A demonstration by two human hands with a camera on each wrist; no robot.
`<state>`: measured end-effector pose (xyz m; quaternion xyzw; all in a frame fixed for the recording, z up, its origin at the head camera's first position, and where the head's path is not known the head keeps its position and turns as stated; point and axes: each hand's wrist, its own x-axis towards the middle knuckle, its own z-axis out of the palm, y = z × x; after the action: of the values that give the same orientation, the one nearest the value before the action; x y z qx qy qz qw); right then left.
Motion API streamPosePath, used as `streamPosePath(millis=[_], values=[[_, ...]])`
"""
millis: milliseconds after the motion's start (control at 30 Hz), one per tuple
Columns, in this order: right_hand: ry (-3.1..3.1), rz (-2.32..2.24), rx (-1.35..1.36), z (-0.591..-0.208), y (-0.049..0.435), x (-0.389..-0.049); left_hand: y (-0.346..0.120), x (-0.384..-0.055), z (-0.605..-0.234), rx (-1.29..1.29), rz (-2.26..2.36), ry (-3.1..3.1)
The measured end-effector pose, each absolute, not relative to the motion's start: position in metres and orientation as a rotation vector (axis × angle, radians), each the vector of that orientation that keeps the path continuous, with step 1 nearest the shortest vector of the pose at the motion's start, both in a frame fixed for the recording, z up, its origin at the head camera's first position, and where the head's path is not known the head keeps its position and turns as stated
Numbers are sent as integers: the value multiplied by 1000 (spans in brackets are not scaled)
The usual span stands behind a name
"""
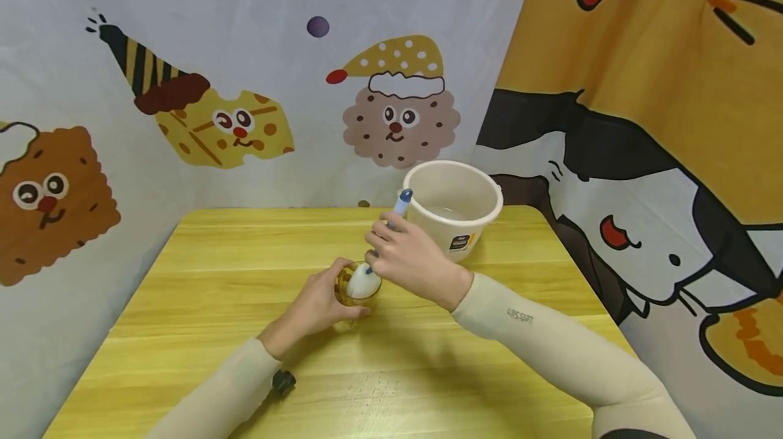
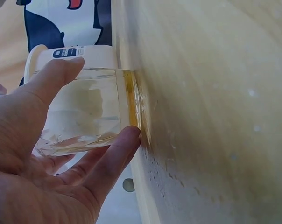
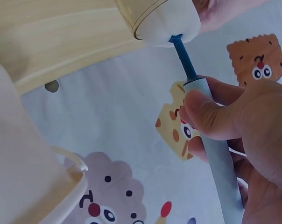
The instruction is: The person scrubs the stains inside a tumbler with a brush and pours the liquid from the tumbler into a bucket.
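Observation:
An amber-tinted clear glass [image 2: 85, 109] stands upright on the wooden table [image 1: 245, 255]. My left hand [image 1: 318, 296] grips it around the side, thumb and fingers on opposite sides. A sponge cup brush has its white head [image 1: 364, 283] inside the mouth of the glass. In the right wrist view, its dark blue neck joins a pale blue handle [image 3: 215, 149]. My right hand [image 1: 412, 255] holds that handle with curled fingers, above and to the right of the glass. Part of the sponge is hidden by the glass wall.
Behind my right hand stands a white bucket [image 1: 455, 221] with a dark label, close to the table's far edge. Water drops [image 1: 373, 384] dot the tabletop near the front. A cloth printed with cartoon figures [image 1: 400, 119] hangs behind the table.

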<state>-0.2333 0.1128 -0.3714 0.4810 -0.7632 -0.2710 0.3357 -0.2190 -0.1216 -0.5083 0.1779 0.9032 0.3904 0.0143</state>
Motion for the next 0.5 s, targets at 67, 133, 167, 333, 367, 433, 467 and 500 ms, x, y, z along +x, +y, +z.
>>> streamPosePath(millis=[67, 133, 167, 333, 367, 433, 467, 500], values=[[-1979, -719, 1268, -371, 109, -234, -122, -219, -507, 554, 1214, 2812], [-1971, -728, 1285, -372, 106, -234, -123, -219, -507, 551, 1210, 2812], [-1969, -733, 1293, -373, 105, -234, -123, -218, -506, 546, 1207, 2814], [-1979, -782, 1311, -376, 101, -233, -123, -218, -506, 534, 1208, 2816], [-1981, -793, 1312, -377, 100, -232, -123, -218, -506, 534, 1213, 2814], [-1984, -806, 1320, -378, 99, -232, -122, -217, -505, 535, 1224, 2806], [-1983, -812, 1327, -378, 99, -231, -122, -217, -506, 536, 1229, 2802], [-1980, -816, 1333, -379, 98, -230, -121, -217, -506, 537, 1233, 2796]])
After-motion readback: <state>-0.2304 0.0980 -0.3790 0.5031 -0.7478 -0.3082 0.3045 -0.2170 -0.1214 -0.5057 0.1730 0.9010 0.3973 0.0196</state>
